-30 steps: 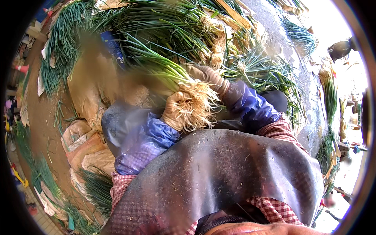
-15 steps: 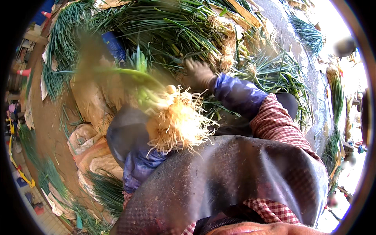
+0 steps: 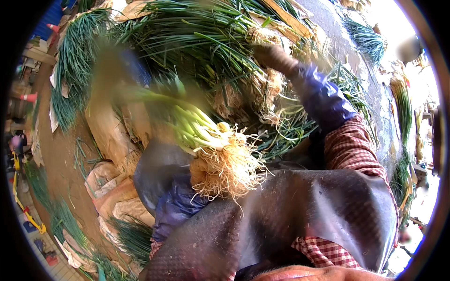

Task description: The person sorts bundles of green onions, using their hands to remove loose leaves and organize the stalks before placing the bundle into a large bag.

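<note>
A bunch of green onions (image 3: 197,126), with pale stalks and a thick tuft of tan roots (image 3: 229,164), rests in my left hand (image 3: 198,172) above my lap. That gloved hand is closed around the bunch near the root end, and the roots hide most of its fingers. The leafy end, toward the left, is blurred. My right hand (image 3: 276,58), in a brownish glove, reaches far out to the root ends of a large green onion pile (image 3: 197,44). Its fingers are smeared and partly hidden, so their grip does not show.
A dark apron (image 3: 281,210) covers my lap. Tan sacking (image 3: 117,187) lies to the left, near more green onions (image 3: 79,61). Loose green onions (image 3: 290,136) lie below my right arm. A wet grey strip of ground (image 3: 347,61) runs along the right.
My right hand has moved farther out and right, from over the pile's near side to its root ends. The bunch in my left hand has shifted slightly right and nearer to me.
</note>
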`<action>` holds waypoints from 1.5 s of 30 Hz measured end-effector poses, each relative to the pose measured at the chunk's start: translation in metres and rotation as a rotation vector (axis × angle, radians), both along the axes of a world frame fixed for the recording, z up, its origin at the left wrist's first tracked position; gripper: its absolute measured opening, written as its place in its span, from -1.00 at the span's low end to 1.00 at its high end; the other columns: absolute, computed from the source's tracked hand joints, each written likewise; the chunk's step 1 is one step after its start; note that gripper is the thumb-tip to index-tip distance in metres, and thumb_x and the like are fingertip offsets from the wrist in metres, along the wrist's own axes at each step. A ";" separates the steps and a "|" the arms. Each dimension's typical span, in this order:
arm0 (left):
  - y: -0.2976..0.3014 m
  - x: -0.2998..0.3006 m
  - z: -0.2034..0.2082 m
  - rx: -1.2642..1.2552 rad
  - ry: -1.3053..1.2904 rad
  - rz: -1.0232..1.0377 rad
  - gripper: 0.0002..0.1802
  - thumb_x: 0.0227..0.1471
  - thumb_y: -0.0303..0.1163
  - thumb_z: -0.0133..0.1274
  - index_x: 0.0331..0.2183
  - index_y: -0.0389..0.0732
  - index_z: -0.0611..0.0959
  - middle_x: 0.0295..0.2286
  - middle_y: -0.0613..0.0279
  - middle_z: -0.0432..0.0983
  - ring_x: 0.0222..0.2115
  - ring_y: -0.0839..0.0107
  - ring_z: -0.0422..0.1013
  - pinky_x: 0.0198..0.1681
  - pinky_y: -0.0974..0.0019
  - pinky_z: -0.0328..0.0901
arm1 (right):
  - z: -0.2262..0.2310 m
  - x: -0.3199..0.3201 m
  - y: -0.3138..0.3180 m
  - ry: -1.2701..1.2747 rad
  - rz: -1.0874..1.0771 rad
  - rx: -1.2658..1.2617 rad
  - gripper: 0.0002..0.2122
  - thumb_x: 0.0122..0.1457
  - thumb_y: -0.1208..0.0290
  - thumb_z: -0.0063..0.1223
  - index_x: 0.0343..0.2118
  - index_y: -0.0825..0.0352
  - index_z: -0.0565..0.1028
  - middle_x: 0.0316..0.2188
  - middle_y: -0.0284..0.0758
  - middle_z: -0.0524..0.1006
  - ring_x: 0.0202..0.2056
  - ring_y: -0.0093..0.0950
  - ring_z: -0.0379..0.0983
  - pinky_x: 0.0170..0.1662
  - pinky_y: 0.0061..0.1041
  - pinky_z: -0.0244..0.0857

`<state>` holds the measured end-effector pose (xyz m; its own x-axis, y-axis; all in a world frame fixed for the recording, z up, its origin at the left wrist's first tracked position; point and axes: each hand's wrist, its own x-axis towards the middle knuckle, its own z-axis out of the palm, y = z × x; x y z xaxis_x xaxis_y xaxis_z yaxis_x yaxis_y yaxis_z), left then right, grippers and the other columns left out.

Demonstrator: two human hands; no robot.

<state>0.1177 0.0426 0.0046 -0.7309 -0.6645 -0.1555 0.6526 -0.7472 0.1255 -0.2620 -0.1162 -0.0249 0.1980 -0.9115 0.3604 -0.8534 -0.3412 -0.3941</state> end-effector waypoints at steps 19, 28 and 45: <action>-0.004 -0.058 0.005 -0.134 0.131 -0.199 -0.08 -0.23 -0.13 0.24 0.12 -0.17 0.18 -0.08 0.03 0.29 -0.14 0.18 0.32 -0.04 0.06 0.29 | -0.005 0.006 -0.010 -0.535 -0.372 0.598 -0.52 0.02 -0.07 0.11 -0.21 0.31 0.50 -0.32 -0.25 0.55 -0.26 -0.43 0.44 -0.14 -0.45 0.31; -0.013 -0.060 0.002 -0.051 0.055 -0.205 -0.12 -0.31 -0.42 0.14 0.13 -0.17 0.21 -0.01 -0.03 0.26 0.01 0.04 0.25 0.14 -0.06 0.16 | -0.009 -0.032 0.047 -1.109 -0.044 0.845 -0.64 0.10 0.23 0.16 -0.09 0.31 0.50 -0.19 -0.33 0.56 -0.14 -0.57 0.42 0.03 -0.56 0.23; -0.010 -0.065 0.023 -0.085 0.032 -0.129 -0.47 -0.15 -0.55 -0.05 -0.03 -0.40 0.39 -0.15 -0.01 0.44 -0.13 0.14 0.42 0.00 0.04 0.34 | 0.085 0.077 0.138 -1.709 -0.343 0.979 -0.59 0.08 0.10 0.14 -0.13 0.32 0.45 -0.28 -0.28 0.52 -0.26 -0.46 0.41 -0.10 -0.39 0.32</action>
